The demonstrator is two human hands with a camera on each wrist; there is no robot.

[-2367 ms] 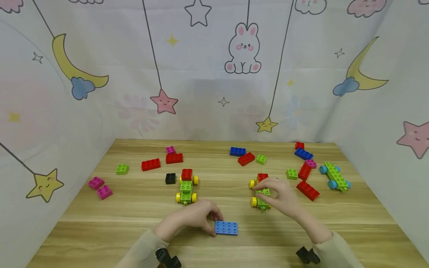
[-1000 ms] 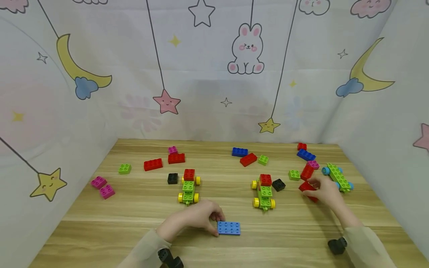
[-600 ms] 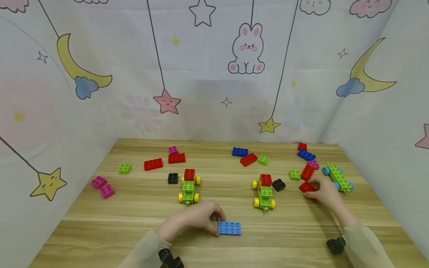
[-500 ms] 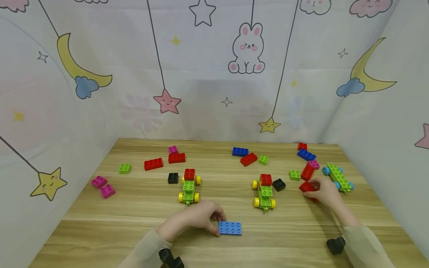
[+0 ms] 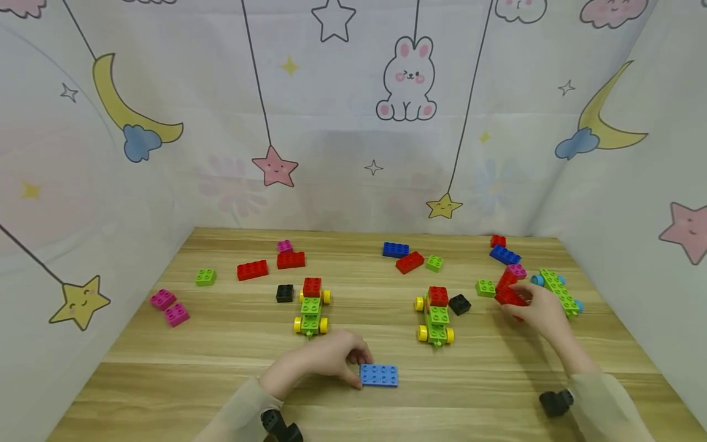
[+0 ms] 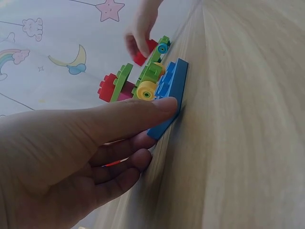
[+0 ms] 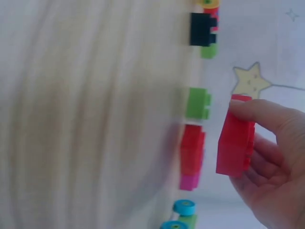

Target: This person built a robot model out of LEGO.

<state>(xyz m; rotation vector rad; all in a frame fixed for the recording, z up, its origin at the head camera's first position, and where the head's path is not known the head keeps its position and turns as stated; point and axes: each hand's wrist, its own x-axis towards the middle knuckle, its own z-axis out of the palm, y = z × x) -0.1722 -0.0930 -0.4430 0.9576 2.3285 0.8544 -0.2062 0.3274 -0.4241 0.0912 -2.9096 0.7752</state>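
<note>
Near the table's front, my left hand (image 5: 336,356) pinches the left end of a flat light-blue building brick (image 5: 379,376); in the left wrist view its thumb lies on one side, fingers on the other. At the right my right hand (image 5: 542,312) grips a long red building brick (image 7: 232,145) between thumb and fingers. The right wrist view shows that brick off the table. Just beyond it lie another red brick (image 7: 191,150), a green brick (image 7: 196,103) and a green car base (image 5: 559,293) with blue wheels, partly behind the right hand.
Two green cars with yellow wheels and red tops stand mid-table, one at left (image 5: 311,310), one at right (image 5: 437,316). Black bricks (image 5: 285,293) (image 5: 459,304) sit beside them. Several red, pink, green and dark-blue bricks lie towards the back and left. A printed cloth (image 5: 353,141) surrounds the table (image 5: 221,380).
My right hand moved from beside the right-hand car to the long red brick, took hold of it and has now lifted it. The left hand stays on the blue brick.
</note>
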